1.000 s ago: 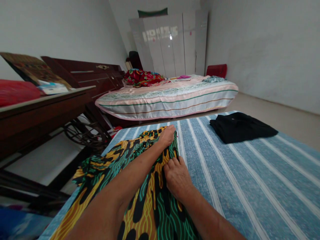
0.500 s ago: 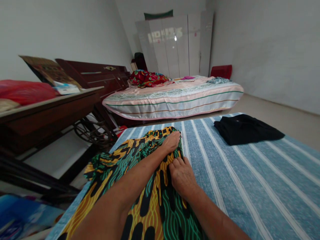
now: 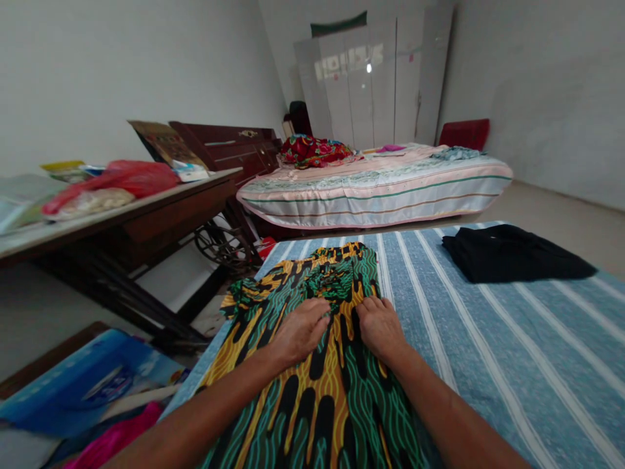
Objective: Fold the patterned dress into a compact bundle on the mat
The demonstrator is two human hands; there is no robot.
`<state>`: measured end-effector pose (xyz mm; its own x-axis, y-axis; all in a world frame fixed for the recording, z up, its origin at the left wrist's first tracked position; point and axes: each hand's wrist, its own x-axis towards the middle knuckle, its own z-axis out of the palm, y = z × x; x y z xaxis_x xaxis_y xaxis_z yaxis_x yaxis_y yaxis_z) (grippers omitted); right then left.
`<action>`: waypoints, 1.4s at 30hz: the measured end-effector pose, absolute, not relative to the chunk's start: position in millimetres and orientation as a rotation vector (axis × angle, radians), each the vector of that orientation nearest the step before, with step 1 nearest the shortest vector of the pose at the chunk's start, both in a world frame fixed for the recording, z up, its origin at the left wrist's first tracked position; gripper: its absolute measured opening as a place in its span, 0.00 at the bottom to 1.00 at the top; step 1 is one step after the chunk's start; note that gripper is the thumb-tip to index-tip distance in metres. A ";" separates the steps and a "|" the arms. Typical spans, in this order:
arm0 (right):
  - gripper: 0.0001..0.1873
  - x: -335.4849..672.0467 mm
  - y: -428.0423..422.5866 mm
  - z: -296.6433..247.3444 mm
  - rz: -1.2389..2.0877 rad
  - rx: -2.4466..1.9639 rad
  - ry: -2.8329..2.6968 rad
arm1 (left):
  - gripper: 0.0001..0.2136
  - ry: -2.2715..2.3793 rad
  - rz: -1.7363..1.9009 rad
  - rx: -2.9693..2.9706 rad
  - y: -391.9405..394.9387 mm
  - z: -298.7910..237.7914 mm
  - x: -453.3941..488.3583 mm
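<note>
A green, yellow and black patterned garment [image 3: 322,378] with ruffled parts lies spread on the blue striped cloth. My left hand [image 3: 303,329] is over its middle, below the ruffles, thumb apart from the loosely bent fingers and nothing visible in it. Along the garment's right edge, my right hand [image 3: 383,326] has its fingers curled onto the fabric; the fingertips are partly hidden. A folded black garment [image 3: 512,255] rests farther off to the right on the same cloth.
The blue striped cloth [image 3: 469,339] covers the surface before me. Beyond it stands a bed [image 3: 381,195] with a red floral bundle [image 3: 315,151]. At left, a table [image 3: 205,185] holds a red plastic bag [image 3: 146,179]; a blue package [image 3: 97,384] sits lower down.
My left hand has left the garment's upper right edge and come back toward me and to the left. My right hand remains at the right edge. The view has turned left.
</note>
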<state>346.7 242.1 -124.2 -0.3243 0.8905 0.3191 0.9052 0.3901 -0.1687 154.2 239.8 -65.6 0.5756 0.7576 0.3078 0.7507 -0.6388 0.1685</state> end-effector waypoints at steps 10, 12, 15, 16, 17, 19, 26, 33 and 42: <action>0.14 352.4 239.1 -124.5 -0.024 -1.609 -2.299 | 0.09 1.511 0.522 2.309 69.4 -69.4 132.0; 0.14 353.4 238.2 -124.4 -0.026 -1.620 -2.297 | 0.09 1.514 0.519 2.242 45.0 -75.3 137.2; 0.14 354.6 238.5 -124.1 -0.021 -1.642 -2.297 | 0.10 1.513 0.504 2.147 16.9 -79.7 149.9; 0.14 355.0 238.7 -123.4 -0.017 -1.652 -2.296 | 0.10 1.526 0.496 2.108 9.6 -79.8 155.0; 0.14 355.3 238.6 -122.3 -0.012 -1.661 -2.296 | 0.10 1.557 0.491 2.060 3.3 -79.3 160.1; 0.14 355.8 236.4 -118.1 0.001 -1.665 -2.300 | 0.09 1.617 0.490 1.961 -6.7 -77.2 169.8; 0.15 354.6 179.7 -92.7 -0.004 -1.508 -2.325 | 0.08 1.684 0.445 1.709 -20.4 -71.8 184.8; 0.13 360.4 70.8 -78.8 0.062 -1.349 -2.349 | 0.05 1.675 0.484 1.637 -18.5 -79.3 185.5; 0.06 347.6 -21.7 -77.1 0.342 -1.231 -2.514 | 0.07 1.536 0.590 1.476 -16.7 -83.5 178.7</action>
